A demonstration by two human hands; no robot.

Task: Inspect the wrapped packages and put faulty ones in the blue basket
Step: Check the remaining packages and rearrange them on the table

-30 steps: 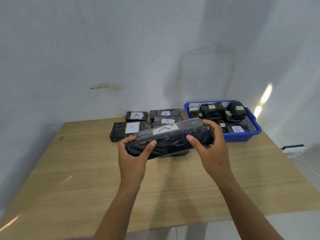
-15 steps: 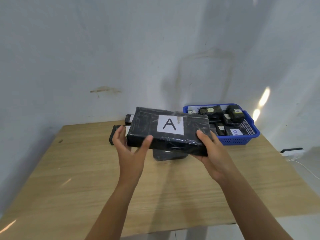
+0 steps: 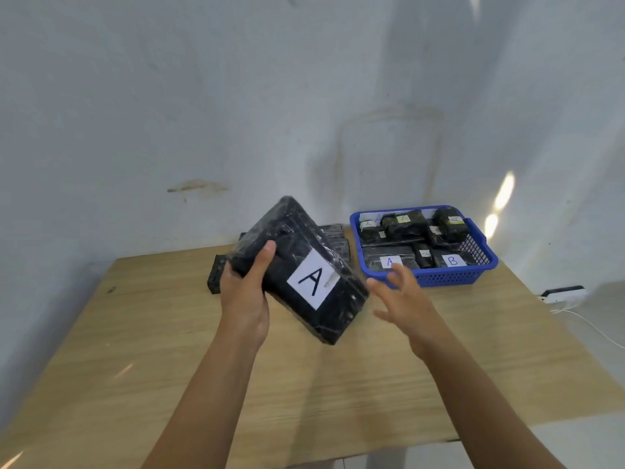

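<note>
Packages [image 3: 333, 240] in black film lie near the far edge of the wooden tabletop [image 3: 152, 333], mostly hidden behind the one held up in front of them. To their right stands the blue basket [image 3: 439, 277], holding more black bundles [image 3: 406, 225] with white labels marked A or B. A stained pale wall [image 3: 203, 96] rises behind, and a white power strip [image 3: 563, 294] lies on the floor off the right edge.

The held package [image 3: 294, 255] is a flat black block under shiny clear wrap, tilted with one short end raised toward the wall. Its white label [image 3: 313, 282], marked A, faces the camera. It hangs above the tabletop, left of the basket.

The left hand [image 3: 245, 296] has it in its grip, thumb across the top face, fingers out of sight beneath. The right hand [image 3: 402, 299] is released, fingers spread and blurred, just beside the package's lower right edge but apart from it, in front of the basket.
</note>
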